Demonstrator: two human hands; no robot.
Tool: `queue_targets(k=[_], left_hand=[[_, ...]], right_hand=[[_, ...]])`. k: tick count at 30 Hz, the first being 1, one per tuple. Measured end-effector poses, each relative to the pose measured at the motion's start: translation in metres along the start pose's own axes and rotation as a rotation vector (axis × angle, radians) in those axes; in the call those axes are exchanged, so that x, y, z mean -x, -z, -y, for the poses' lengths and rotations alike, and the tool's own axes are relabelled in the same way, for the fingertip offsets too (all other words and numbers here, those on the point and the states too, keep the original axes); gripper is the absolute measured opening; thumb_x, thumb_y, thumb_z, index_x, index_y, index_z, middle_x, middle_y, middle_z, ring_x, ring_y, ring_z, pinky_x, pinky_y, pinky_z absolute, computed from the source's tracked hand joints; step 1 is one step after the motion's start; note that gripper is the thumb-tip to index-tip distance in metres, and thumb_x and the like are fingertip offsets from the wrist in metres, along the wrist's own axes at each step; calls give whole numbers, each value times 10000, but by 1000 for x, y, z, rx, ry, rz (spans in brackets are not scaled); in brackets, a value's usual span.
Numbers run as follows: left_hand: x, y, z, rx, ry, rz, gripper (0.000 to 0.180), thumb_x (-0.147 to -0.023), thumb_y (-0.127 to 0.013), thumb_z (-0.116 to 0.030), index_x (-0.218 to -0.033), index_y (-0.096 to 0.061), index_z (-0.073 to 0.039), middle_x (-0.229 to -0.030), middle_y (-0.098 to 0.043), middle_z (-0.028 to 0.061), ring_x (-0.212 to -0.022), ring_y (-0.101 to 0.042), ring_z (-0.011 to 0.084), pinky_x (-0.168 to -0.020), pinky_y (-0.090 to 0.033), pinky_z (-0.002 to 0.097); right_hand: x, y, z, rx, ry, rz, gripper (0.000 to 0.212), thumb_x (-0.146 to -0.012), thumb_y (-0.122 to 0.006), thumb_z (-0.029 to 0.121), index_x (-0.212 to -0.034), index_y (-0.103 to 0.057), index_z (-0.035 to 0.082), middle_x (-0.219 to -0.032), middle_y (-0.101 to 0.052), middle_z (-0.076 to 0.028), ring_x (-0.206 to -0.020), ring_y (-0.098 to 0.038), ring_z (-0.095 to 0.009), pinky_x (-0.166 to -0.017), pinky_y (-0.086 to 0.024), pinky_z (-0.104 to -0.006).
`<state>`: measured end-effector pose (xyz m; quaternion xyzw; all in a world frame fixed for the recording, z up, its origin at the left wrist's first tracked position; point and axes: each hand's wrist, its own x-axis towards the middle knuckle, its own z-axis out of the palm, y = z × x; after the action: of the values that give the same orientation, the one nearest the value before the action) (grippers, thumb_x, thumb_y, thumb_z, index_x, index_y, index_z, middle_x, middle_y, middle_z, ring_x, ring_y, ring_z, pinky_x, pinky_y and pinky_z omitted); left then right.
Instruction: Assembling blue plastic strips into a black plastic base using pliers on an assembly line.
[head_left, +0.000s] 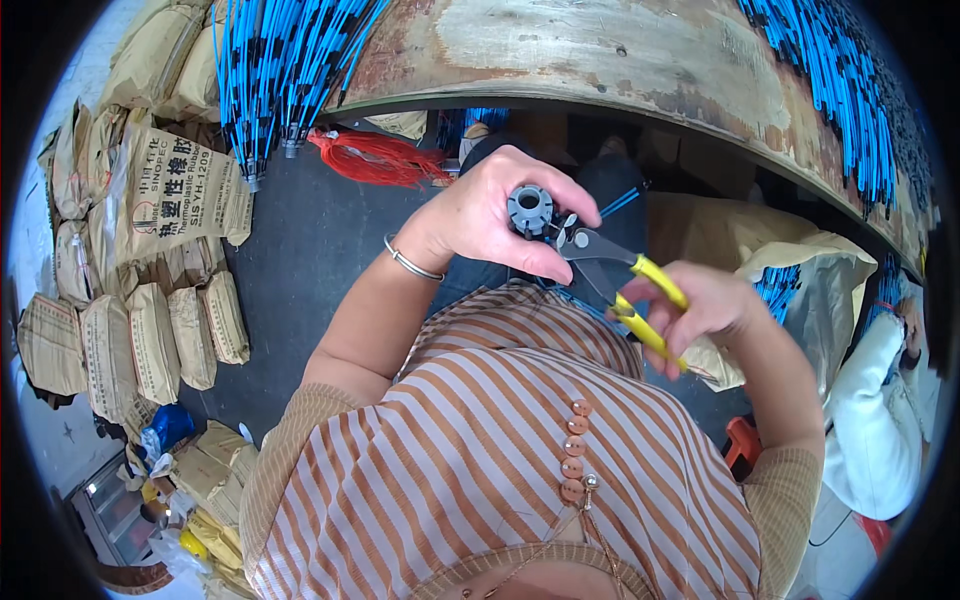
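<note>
My left hand point(478, 212) is closed round a grey round plastic part point(517, 223) with a hole through its middle and a notched rim. Beside it, small metal pieces show between my thumb and fingers, and thin blue strands point(622, 203) stick out past the fingertips. Yellow-handled pliers point(604, 250) are in my right hand point(718, 302), whose fingers wrap the grips. Their dark jaws reach up to the metal pieces by my left thumb; whether they bite on anything cannot be made out.
A worn wooden tabletop point(560, 45) curves across the top, with blue strand bundles point(290, 60) hanging at its left and more at the right. A red strand bundle point(375, 158) hangs under its edge. Brown paper sacks point(150, 345) are piled left. Another person's white sleeve point(875, 420) is at right.
</note>
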<state>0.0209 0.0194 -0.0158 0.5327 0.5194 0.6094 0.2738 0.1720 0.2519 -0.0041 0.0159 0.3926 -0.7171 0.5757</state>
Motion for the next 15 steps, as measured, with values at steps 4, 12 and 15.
queue_targets(k=[4,12,15], left_hand=[[3,1,-1,-23,21,-10,431,-541,-831,-159,-889,-644,12,-777,-644,102,-672,-618,191,-645,-480,261],[-5,-2,-8,-99,74,-57,400,-537,-821,-129,-866,-639,7,-763,-639,104,-649,-606,190,-610,-469,268],[-2,-6,-7,-45,25,11,390,-534,-814,-112,-859,-635,5,-762,-636,98,-658,-603,182,-610,-464,267]], right_hand=[[0,-11,7,148,6,-103,677,-691,-683,17,-1284,-357,8,-811,-664,-142,-797,-662,-275,-650,-517,-347],[32,-29,25,1677,490,-909,794,-648,-777,76,-1306,-337,8,-766,-632,-160,-671,-640,-241,-600,-519,-323],[20,-13,13,-50,-235,-179,853,-621,-781,70,-1336,-317,28,-801,-619,-117,-777,-619,-251,-715,-500,-322]])
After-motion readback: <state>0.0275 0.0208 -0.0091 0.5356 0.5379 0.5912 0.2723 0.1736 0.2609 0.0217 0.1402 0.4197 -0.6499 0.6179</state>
